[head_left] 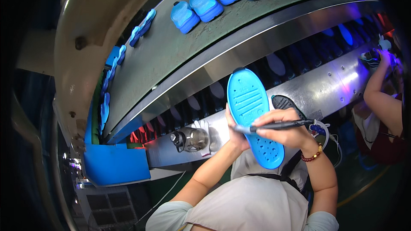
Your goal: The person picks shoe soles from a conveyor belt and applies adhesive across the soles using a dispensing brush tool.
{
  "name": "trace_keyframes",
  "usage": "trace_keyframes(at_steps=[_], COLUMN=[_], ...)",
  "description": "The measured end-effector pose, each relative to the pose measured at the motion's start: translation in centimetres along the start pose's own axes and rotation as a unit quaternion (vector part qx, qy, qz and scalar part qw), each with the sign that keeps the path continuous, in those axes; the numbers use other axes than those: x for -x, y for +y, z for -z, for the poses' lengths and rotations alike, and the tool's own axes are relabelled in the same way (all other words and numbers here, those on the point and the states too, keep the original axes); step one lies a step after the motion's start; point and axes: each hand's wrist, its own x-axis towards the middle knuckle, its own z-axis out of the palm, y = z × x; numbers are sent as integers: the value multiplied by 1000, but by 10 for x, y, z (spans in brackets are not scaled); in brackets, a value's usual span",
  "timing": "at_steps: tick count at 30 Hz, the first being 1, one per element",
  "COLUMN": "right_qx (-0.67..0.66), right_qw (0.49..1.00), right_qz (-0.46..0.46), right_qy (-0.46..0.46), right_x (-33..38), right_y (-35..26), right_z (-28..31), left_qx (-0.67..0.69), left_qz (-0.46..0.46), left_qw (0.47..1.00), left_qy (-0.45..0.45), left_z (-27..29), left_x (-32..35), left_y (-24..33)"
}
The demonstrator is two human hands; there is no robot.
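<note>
A bright blue shoe sole stands tilted in front of me, with ribs on its upper half and holes at its near end. My left hand is closed round its left edge, its fingers partly hidden behind. In my right hand is a black-handled brush, gripped like a pen. Its pale tip points left and lies across the middle of the sole; whether it touches I cannot tell. Behind my right hand, a dark sole-shaped piece rests on the metal ledge.
Several blue soles sit on the green conveyor belt beyond a metal rail. Under it runs a lower row of dark shoe pieces. A clear bottle stands on the metal ledge. At right works another person's arm.
</note>
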Motion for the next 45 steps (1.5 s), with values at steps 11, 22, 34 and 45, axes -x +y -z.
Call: trace_keyframes(at_steps=[11, 22, 34, 45], right_qx=[-32, 60, 72, -78], right_qw=[995, 997, 993, 990], right_qz=[27, 10, 20, -71], right_qy=[-91, 51, -90, -96], right_x=[-7, -2, 4, 6], right_y=[-12, -13, -14, -8], right_z=[3, -2, -10, 1], left_qx=[-57, -2, -41, -51], left_qz=[-60, -244, -272, -251], left_qw=[990, 961, 940, 953], left_qy=[-112, -129, -200, -161], left_z=[7, 5, 14, 4], left_x=[-3, -1, 4, 10], left_y=[15, 33, 65, 76])
